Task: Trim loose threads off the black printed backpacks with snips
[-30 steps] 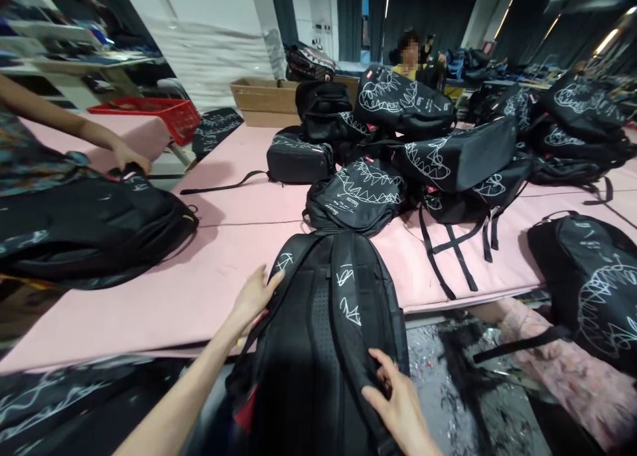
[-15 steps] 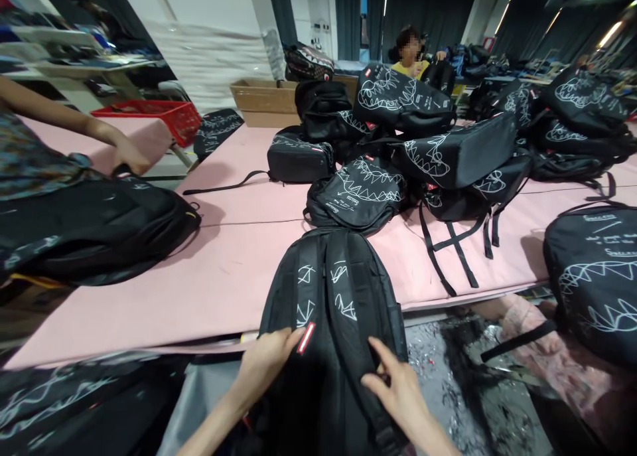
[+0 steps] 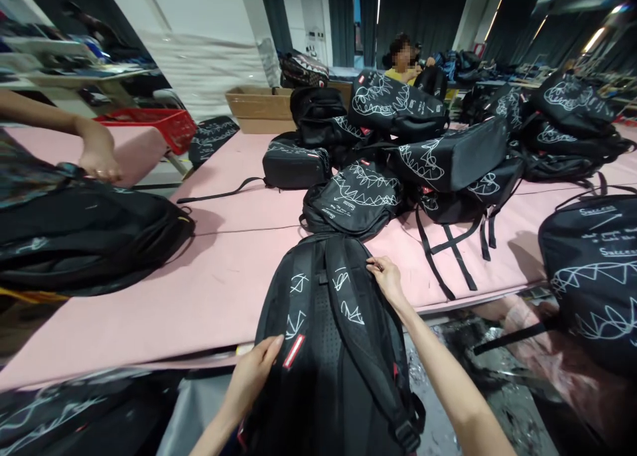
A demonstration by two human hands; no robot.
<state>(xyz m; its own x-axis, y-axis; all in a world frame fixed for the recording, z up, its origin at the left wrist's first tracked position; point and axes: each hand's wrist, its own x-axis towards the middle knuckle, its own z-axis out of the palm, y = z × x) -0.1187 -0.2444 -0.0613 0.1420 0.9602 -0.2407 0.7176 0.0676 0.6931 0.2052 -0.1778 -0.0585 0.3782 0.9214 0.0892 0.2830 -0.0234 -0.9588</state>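
Note:
A black backpack (image 3: 323, 350) with white scribble marks lies back side up at the near edge of the pink table (image 3: 219, 277), its straps facing me. My left hand (image 3: 253, 370) presses on the lower part of the left shoulder strap next to a small red tag, fingers closed around the strap. My right hand (image 3: 385, 277) reaches up to the top of the right shoulder strap and pinches it near the bag's upper edge.
A heap of black backpacks (image 3: 398, 151) with white tooth prints fills the table's middle and right. Another person's hand (image 3: 99, 157) rests on a black bag (image 3: 89, 237) at left. A red basket (image 3: 159, 121), a cardboard box (image 3: 259, 101) and a seated person stand behind.
My right hand has slid from the lower right strap up to its top. My left hand stayed low on the left strap. The person's hand at left moved slightly left.

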